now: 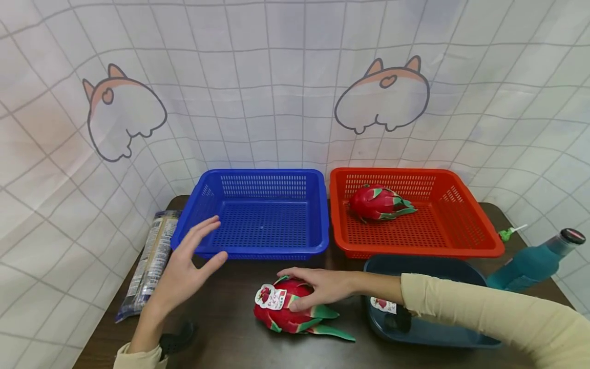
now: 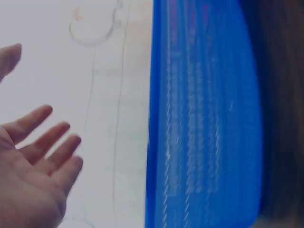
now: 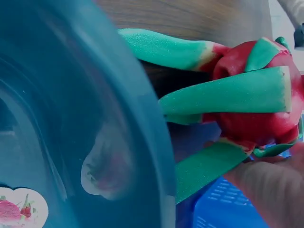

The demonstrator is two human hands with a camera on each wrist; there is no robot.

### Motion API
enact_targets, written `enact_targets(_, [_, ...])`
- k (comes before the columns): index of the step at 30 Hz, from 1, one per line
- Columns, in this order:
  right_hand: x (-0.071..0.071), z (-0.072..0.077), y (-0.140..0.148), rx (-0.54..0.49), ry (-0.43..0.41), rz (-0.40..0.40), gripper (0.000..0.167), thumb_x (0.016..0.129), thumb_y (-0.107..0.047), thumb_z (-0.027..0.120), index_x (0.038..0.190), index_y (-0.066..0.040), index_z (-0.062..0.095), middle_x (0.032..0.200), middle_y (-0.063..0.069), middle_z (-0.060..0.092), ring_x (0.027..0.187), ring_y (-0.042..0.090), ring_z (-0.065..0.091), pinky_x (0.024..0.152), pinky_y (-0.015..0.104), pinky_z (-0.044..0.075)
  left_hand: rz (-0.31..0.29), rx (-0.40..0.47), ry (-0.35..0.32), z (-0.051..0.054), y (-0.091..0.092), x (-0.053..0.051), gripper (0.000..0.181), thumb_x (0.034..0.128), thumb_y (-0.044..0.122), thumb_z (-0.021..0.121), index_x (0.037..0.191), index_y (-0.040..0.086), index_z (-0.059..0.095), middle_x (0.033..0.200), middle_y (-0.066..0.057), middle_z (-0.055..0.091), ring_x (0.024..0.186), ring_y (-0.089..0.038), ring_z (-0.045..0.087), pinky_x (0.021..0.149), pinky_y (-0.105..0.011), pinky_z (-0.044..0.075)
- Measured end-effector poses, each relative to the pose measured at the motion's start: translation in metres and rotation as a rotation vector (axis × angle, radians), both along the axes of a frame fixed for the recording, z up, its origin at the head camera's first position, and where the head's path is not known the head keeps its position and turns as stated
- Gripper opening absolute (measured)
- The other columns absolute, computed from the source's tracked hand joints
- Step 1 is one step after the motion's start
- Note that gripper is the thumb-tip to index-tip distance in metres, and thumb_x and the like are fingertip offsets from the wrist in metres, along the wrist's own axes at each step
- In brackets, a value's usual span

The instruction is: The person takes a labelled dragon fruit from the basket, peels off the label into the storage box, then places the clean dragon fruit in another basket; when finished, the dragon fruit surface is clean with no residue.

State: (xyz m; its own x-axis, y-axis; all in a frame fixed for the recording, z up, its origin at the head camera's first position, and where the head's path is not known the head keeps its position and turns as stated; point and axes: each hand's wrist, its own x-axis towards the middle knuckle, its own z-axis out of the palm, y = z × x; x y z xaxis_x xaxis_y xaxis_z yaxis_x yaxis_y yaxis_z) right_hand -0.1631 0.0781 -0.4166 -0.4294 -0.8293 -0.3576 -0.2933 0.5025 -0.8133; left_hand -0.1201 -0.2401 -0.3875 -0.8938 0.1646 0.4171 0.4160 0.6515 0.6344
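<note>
My right hand (image 1: 320, 288) grips a red dragon fruit (image 1: 287, 320) from above, fingers over its far side and thumb on the near side. The fruit has green-tipped scales and a white label (image 1: 271, 297); its long leaves point right. In the right wrist view, its green leaves (image 3: 228, 97) lie beside the rim of a dark blue tub (image 3: 142, 109). To the left, my left hand (image 1: 182, 277) hovers with spread fingers, holding nothing, near the blue basket (image 1: 262, 251). The left wrist view shows its palm and fingers apart from the basket.
A red basket (image 1: 415, 251) at the back right holds another dragon fruit (image 1: 380, 202). Under my right forearm is the tub, with a sticker (image 1: 383, 305) inside. A blue bottle (image 1: 530, 266) and green lollipop (image 1: 506, 234) sit right. Silvery packaging (image 1: 154, 256) lies left.
</note>
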Motion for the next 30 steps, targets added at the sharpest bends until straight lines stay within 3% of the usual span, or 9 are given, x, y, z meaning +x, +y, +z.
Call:
enact_targets(3, [0.001,0.001,0.001,0.072,0.068,-0.025,0.082,0.084,-0.059,0.063,0.149,-0.020,0.033,0.134,-0.005,0.051,0.117,0.007,0.051,0.094,0.023,0.049,-0.168,0.030,-0.056,-0.005,0.012,0.013,0.070,0.0866,0.015,0.072,0.147,0.025,0.039,0.153,-0.001,0.040,0.142,-0.010,0.035,0.114,-0.016,0.028])
enact_targets(5, [0.001,0.001,0.002,0.108,0.114,-0.033,0.083,0.082,-0.061,0.063,0.148,-0.018,0.036,0.134,-0.004,0.052,0.117,0.008,0.051,0.094,0.023,0.049,-0.278,0.070,-0.127,-0.012,0.017,0.017,0.074,0.0866,0.013,0.072,0.150,0.024,0.035,0.154,-0.001,0.037,0.142,-0.004,0.033,0.112,-0.009,0.025])
enact_targets(8, [0.002,0.003,0.003,0.134,0.174,-0.045,0.082,0.081,-0.061,0.065,0.145,-0.015,0.041,0.134,-0.002,0.053,0.117,0.010,0.050,0.094,0.024,0.049,-0.421,0.130,-0.251,-0.030,0.022,0.017,0.080,0.0858,0.012,0.073,0.152,0.021,0.029,0.156,-0.004,0.035,0.144,-0.006,0.032,0.114,-0.012,0.027])
enact_targets(13, [0.006,0.007,0.003,0.124,0.228,-0.088,0.076,0.080,-0.054,0.070,0.140,-0.012,0.049,0.129,-0.001,0.054,0.113,0.010,0.052,0.093,0.024,0.049,-0.570,0.170,-0.423,-0.067,0.031,0.012,0.086,0.0845,0.015,0.075,0.154,0.019,0.023,0.158,-0.009,0.030,0.145,-0.022,0.034,0.115,-0.027,0.034])
enact_targets(17, [0.011,0.012,0.003,0.101,0.260,-0.130,0.069,0.079,-0.050,0.074,0.134,-0.011,0.057,0.121,-0.003,0.055,0.105,0.009,0.052,0.087,0.021,0.049,-0.634,0.232,-0.556,-0.088,0.039,0.010,0.087,0.0844,0.017,0.074,0.154,0.019,0.022,0.158,-0.012,0.027,0.141,-0.017,0.038,0.109,-0.023,0.040])
enact_targets(19, [0.014,0.014,0.004,0.083,0.294,-0.149,0.065,0.078,-0.049,0.075,0.129,-0.011,0.062,0.115,-0.003,0.056,0.100,0.008,0.052,0.082,0.020,0.049,-0.648,0.279,-0.629,-0.094,0.044,0.010,0.089,0.0846,0.018,0.075,0.154,0.018,0.020,0.157,-0.011,0.027,0.135,-0.011,0.041,0.105,-0.021,0.044])
enact_targets(22, [0.019,0.017,0.004,0.061,0.377,-0.151,0.060,0.078,-0.051,0.075,0.123,-0.011,0.066,0.108,-0.004,0.059,0.094,0.007,0.053,0.077,0.019,0.049,-0.666,0.361,-0.717,-0.098,0.050,0.012,0.090,0.0850,0.018,0.075,0.154,0.016,0.017,0.155,-0.012,0.027,0.129,-0.011,0.047,0.099,-0.023,0.049])
enact_targets(25, [0.024,0.020,0.003,0.053,0.458,-0.148,0.058,0.078,-0.053,0.074,0.119,-0.012,0.068,0.105,-0.003,0.061,0.090,0.007,0.055,0.075,0.018,0.050,-0.671,0.417,-0.763,-0.100,0.054,0.014,0.088,0.0839,0.016,0.076,0.152,0.018,0.019,0.150,-0.015,0.031,0.126,-0.017,0.050,0.095,-0.027,0.053])
enact_targets(30, [0.029,0.025,0.003,0.077,0.541,-0.160,0.054,0.078,-0.055,0.074,0.115,-0.015,0.070,0.104,-0.004,0.062,0.090,0.007,0.055,0.075,0.019,0.050,-0.632,0.388,-0.796,-0.101,0.061,0.015,0.091,0.0794,0.018,0.080,0.149,0.027,0.022,0.145,-0.010,0.038,0.122,-0.018,0.052,0.094,-0.027,0.053])
